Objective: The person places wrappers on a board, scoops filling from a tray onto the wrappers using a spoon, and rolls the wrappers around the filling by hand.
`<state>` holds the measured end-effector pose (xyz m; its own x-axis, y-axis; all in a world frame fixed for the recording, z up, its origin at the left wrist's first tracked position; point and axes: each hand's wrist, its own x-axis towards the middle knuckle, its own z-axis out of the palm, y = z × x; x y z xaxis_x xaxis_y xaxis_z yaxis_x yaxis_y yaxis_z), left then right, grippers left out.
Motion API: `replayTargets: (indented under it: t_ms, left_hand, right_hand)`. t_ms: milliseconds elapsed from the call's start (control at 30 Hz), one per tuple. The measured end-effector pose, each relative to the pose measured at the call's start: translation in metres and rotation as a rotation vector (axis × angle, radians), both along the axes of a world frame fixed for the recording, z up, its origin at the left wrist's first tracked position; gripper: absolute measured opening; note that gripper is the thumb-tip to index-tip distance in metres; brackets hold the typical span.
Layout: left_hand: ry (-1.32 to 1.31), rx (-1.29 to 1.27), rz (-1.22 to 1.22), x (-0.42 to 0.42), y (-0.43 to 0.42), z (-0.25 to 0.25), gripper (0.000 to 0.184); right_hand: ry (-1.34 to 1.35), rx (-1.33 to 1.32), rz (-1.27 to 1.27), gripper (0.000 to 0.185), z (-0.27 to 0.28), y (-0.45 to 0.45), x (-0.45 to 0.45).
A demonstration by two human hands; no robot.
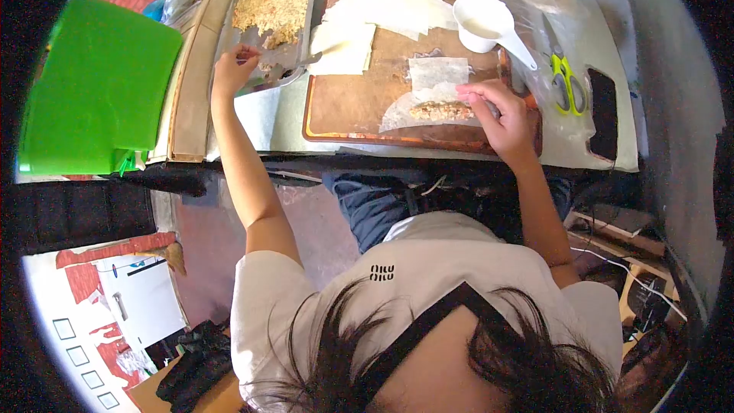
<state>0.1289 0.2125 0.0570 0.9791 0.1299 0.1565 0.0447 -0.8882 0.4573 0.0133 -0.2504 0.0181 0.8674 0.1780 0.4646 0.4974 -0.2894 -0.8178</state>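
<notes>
My left hand [236,70] hovers over the near left part of a metal tray [312,1], its fingers loosely curled and nothing visible in them. Crumbly yellowish filling [274,4] covers the tray's far part. A spoon or flat utensil [310,60] rests across the tray's right edge. My right hand [501,113] is over the wooden board [344,107], fingers stretched left and thumb apart. Its fingertips are at the edge of a thin, translucent wrapper [397,113] with a strip of filling [442,111] along it. A smaller square wrapper piece [439,71] lies just beyond, overlapping it.
Stacked pale wrapper sheets [342,47] and fanned sheets [390,9] lie at the board's back left. A white measuring cup [483,21] stands back right. Green-handled scissors [566,86] and a dark phone [602,115] lie at right. A green bin [99,88] stands left.
</notes>
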Motion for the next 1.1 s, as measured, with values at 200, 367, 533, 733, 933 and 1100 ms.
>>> replayTargets:
  t_ms: [200,367,533,733,933,1100]
  left_hand:
    - [-0.038,-0.031,-0.011,-0.007,-0.006,0.007,0.02]
    - [-0.222,-0.215,-0.168,-0.054,-0.094,0.049,0.02]
    - [-0.15,-0.416,-0.514,-0.095,-0.218,0.037,0.022]
    - [0.07,-0.613,-0.724,-0.104,-0.281,-0.018,0.044]
    - [0.027,-0.634,-0.668,-0.105,-0.27,-0.024,0.046]
    - [0.008,-0.517,-0.62,-0.114,-0.256,-0.018,0.047]
  right_hand:
    - [0.02,0.004,0.006,0.014,0.0,0.0,0.0]
    - [0.02,0.017,-0.062,0.016,0.001,-0.003,-0.001]
    - [0.119,0.16,-0.03,0.019,-0.01,-0.005,0.001]
    - [0.119,0.128,-0.004,0.024,-0.013,-0.007,0.002]
    - [0.064,-0.035,0.067,0.026,-0.004,-0.009,0.0]
    - [-0.109,-0.204,0.137,0.02,-0.004,-0.001,0.004]
